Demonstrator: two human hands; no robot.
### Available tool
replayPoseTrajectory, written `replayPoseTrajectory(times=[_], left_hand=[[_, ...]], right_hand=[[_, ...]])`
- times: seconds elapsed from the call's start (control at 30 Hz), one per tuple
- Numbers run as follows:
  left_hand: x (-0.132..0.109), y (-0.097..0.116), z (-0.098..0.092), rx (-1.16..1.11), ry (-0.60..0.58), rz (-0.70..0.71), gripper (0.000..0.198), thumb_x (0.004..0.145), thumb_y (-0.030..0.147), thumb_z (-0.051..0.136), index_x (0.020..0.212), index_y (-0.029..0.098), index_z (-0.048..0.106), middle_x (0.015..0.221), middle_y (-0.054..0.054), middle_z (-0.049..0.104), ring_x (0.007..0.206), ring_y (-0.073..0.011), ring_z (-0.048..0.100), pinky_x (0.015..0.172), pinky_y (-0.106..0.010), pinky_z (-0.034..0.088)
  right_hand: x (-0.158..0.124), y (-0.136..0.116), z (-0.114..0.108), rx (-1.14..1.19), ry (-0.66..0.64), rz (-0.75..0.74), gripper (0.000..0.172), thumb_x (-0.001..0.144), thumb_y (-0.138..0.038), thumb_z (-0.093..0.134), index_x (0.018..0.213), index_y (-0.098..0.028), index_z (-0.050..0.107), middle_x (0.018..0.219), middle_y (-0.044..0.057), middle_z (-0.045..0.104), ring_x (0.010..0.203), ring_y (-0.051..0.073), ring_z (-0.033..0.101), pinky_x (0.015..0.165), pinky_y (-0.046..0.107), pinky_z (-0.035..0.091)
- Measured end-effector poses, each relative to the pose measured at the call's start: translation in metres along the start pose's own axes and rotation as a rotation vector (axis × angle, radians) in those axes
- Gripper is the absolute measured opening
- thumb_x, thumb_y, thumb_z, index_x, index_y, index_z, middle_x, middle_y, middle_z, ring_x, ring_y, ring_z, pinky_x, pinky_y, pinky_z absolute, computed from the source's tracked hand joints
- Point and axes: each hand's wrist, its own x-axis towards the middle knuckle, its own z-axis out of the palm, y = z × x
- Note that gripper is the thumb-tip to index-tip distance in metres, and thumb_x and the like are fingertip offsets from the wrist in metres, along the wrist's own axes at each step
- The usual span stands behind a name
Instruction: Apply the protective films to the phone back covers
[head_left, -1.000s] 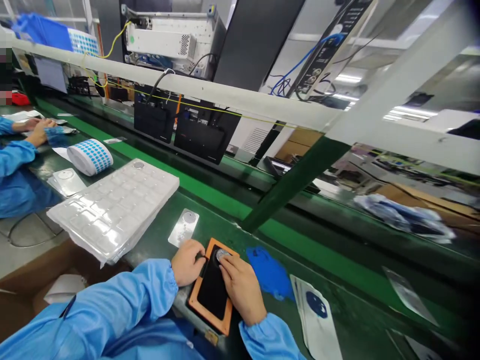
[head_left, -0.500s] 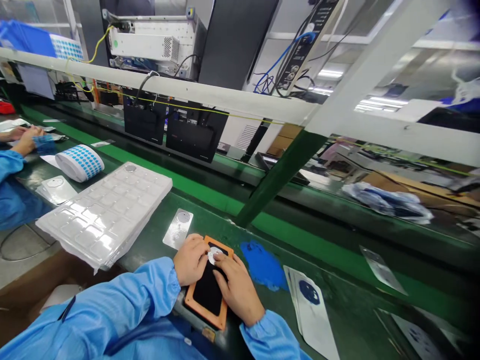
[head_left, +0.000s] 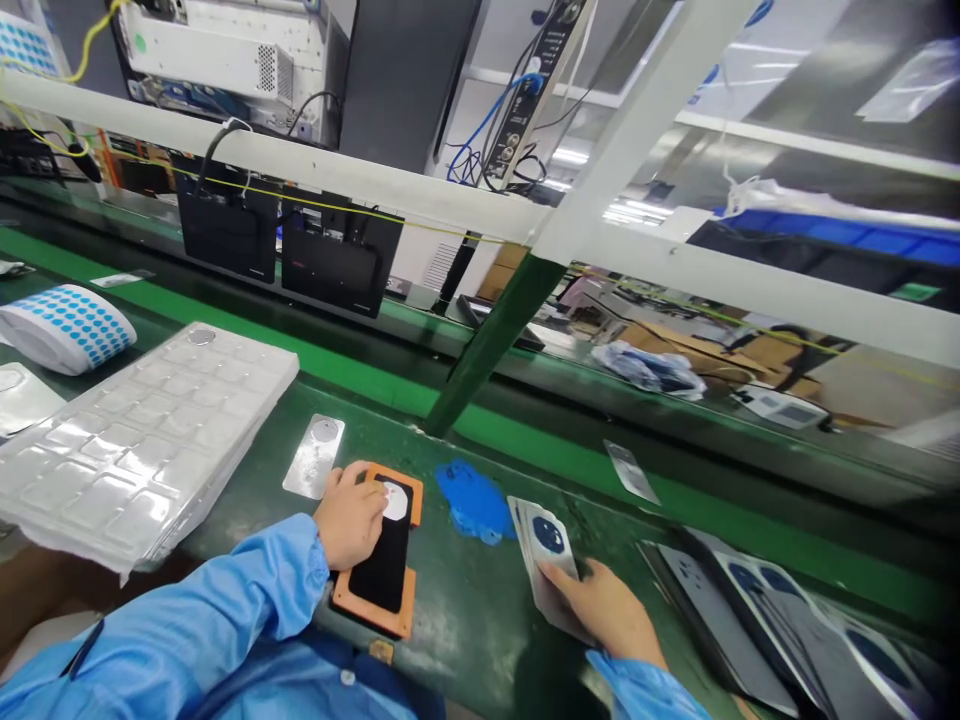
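My left hand (head_left: 351,520) lies over the left edge of an orange fixture (head_left: 407,590) with a black panel (head_left: 381,568) in it. Its fingers are bent, with the fingertips at a white disc (head_left: 395,501) near the panel's top end. To the right, my right hand (head_left: 611,610) is at a small stack of silver-grey sheets (head_left: 555,598) bearing a dark blue round patch (head_left: 548,535). The thumb touches the stack, and the index finger stands apart from it. The other right fingers are partly hidden.
A clear plastic tray (head_left: 150,420) and a roll of blue-dotted stickers (head_left: 71,325) lie left. A shiny card (head_left: 315,455) is behind the fixture. Blue material (head_left: 475,500) lies between fixture and stack. More grey panels (head_left: 795,620) sit far right. A green post (head_left: 487,345) rises behind.
My right hand has left the white disc and moved right to the stack of sheets. My left hand stays at the fixture. The view has turned right, and the co-worker's hands are out of it.
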Motion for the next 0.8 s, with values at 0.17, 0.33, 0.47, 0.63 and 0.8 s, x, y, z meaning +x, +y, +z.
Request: replayPoseTrajectory(times=[0.17, 0.33, 0.47, 0.63, 0.8], left_hand=[[-0.004, -0.002, 0.001, -0.086, 0.155, -0.073, 0.015, 0.078, 0.011, 0.058, 0.084, 0.021, 0.068, 0.111, -0.008, 0.067, 0.127, -0.0354, 0.039, 0.104, -0.058, 0.029], [-0.004, 0.013, -0.016, -0.400, 0.202, -0.282, 0.008, 0.078, 0.016, 0.061, 0.084, 0.022, 0.064, 0.096, -0.006, 0.066, 0.103, -0.0263, 0.056, 0.094, -0.047, 0.043], [0.002, 0.049, -0.018, -0.929, 0.084, -0.506, 0.015, 0.079, 0.026, 0.067, 0.091, 0.020, 0.061, 0.090, -0.004, 0.066, 0.082, -0.0181, 0.061, 0.080, -0.035, 0.049], [0.000, 0.070, -0.017, -1.368, -0.064, -0.588, 0.027, 0.070, 0.013, 0.067, 0.096, 0.016, 0.062, 0.089, -0.004, 0.070, 0.080, -0.0176, 0.065, 0.071, -0.029, 0.050], [-0.018, 0.052, -0.032, -1.290, -0.078, -0.596, 0.035, 0.068, 0.007, 0.057, 0.101, 0.016, 0.063, 0.081, -0.001, 0.069, 0.066, -0.0134, 0.061, 0.058, -0.023, 0.044]], right_hand=[[0.007, 0.005, -0.008, 0.116, -0.045, -0.027, 0.033, 0.059, -0.054, 0.069, 0.069, -0.023, 0.069, 0.073, 0.013, 0.072, 0.084, 0.039, 0.070, 0.074, 0.045, 0.051], [-0.009, -0.011, -0.034, 0.280, -0.039, -0.046, 0.042, 0.073, -0.054, 0.060, 0.092, -0.019, 0.073, 0.073, 0.011, 0.073, 0.074, 0.035, 0.071, 0.065, 0.044, 0.054], [-0.074, -0.071, -0.007, 0.804, -0.140, -0.180, 0.079, 0.075, -0.052, 0.066, 0.142, -0.017, 0.042, 0.093, 0.011, 0.075, 0.076, 0.032, 0.071, 0.064, 0.045, 0.057], [-0.166, -0.140, 0.046, 0.811, -0.088, -0.596, 0.067, 0.084, -0.049, 0.063, 0.143, -0.027, 0.040, 0.120, 0.012, 0.065, 0.102, 0.029, 0.066, 0.084, 0.047, 0.056], [-0.170, -0.154, 0.048, 0.351, 0.296, -0.994, 0.029, 0.087, -0.045, 0.062, 0.105, -0.023, 0.069, 0.116, 0.014, 0.061, 0.109, 0.030, 0.058, 0.096, 0.049, 0.048]])
